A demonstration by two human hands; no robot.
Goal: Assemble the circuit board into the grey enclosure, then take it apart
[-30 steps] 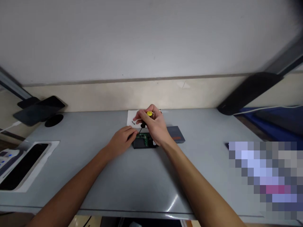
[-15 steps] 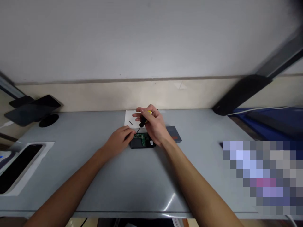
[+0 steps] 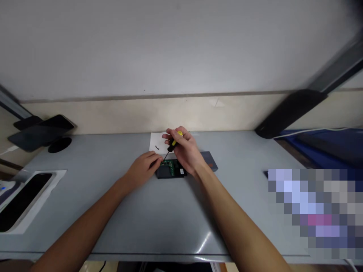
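My right hand (image 3: 185,149) is closed around a screwdriver (image 3: 172,146) with a yellow and black handle. Its thin shaft slants down to the left, and the tip meets the upper left part of a green circuit board (image 3: 171,166). The board sits in a flat black device case (image 3: 163,172) lying on the table. My left hand (image 3: 144,166) grips the case's upper left corner, thumb and fingers close together near the screwdriver tip. Behind the case, several small dark pieces, perhaps screws (image 3: 157,147), lie on a white paper (image 3: 154,139).
A dark grey box (image 3: 210,160) lies right of the case, partly behind my right wrist. On the grey table (image 3: 159,219), a phone (image 3: 25,200) rests on white paper at the left. Farther back stands a phone on a holder (image 3: 42,132). A blurred-out patch covers the right side.
The screwdriver handle has turned a little in my right hand, whose fingers have shifted, and more of its yellow part shows. My left hand and the case stay in place.
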